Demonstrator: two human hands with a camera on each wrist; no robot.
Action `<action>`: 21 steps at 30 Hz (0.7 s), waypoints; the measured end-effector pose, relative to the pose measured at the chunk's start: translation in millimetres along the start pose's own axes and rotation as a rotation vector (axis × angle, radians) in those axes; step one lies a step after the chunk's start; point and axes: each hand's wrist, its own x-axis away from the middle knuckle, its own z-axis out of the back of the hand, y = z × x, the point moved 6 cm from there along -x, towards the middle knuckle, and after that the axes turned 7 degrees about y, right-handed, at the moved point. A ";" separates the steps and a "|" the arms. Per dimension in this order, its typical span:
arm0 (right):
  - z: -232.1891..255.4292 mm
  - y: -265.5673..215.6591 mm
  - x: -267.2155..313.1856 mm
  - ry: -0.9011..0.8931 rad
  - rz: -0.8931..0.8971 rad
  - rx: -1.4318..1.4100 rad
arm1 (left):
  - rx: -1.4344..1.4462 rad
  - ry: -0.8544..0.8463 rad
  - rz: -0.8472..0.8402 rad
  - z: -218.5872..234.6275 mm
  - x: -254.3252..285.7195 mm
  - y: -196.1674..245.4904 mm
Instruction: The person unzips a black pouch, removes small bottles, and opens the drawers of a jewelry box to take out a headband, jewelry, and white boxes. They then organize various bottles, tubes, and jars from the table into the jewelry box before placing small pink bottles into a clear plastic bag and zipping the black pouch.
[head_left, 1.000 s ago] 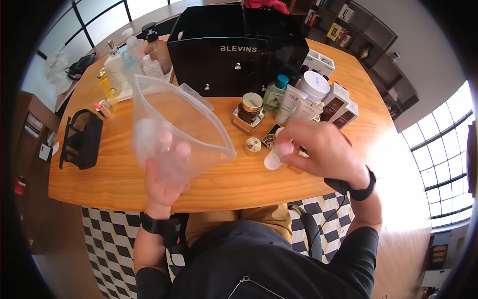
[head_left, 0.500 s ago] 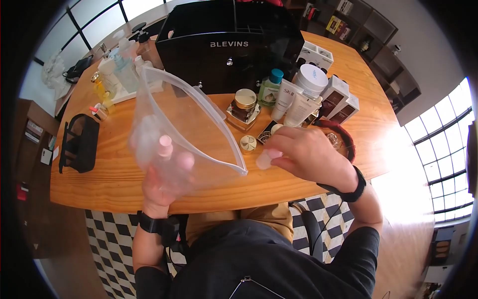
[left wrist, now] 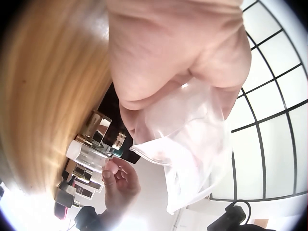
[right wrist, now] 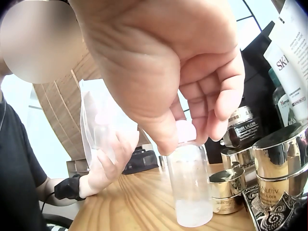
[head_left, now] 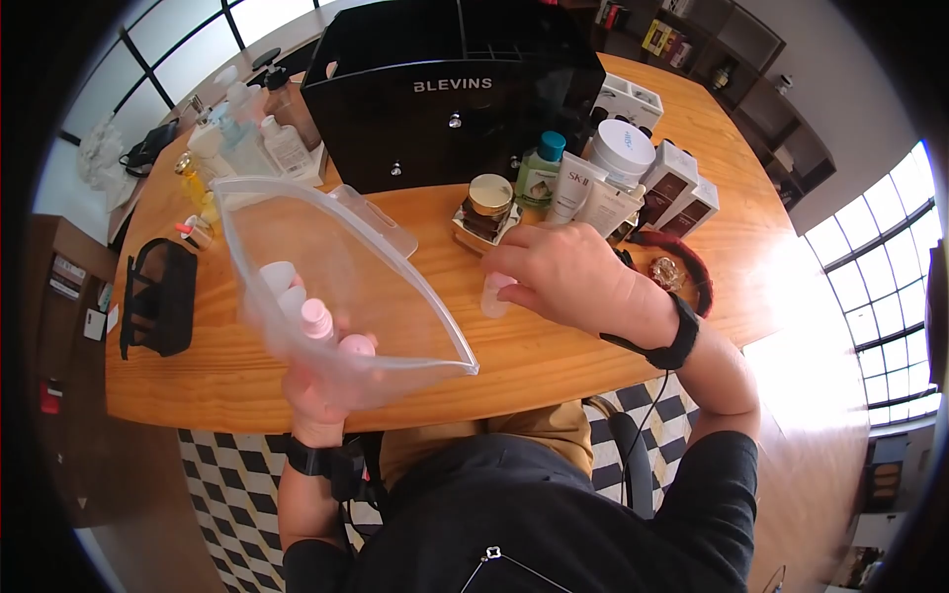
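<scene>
In the head view my left hand grips a translucent zip pouch from below, its mouth gaping toward the right. Pink-topped bottles stand inside the pouch, near the fingers. My right hand pinches a small clear bottle by its pink cap. In the right wrist view this bottle is upright, close over the wooden tabletop, with a frosted band at its base. The left wrist view shows the pouch hanging from the left fingers, the bottle beyond it.
A black BLEVINS box stands at the back. Jars, tubes and cartons crowd the right, beside a dark red headband. Pump bottles sit on a tray at back left; a black mesh case lies at left.
My right hand has moved left with the clear bottle, nearer the pouch. The pouch has tipped lower, so the bottles inside show more clearly.
</scene>
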 end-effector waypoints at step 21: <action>73.3 -26.4 16.4 0.304 0.133 -0.276 | -0.784 0.153 -0.033 -24.6 2.5 1.4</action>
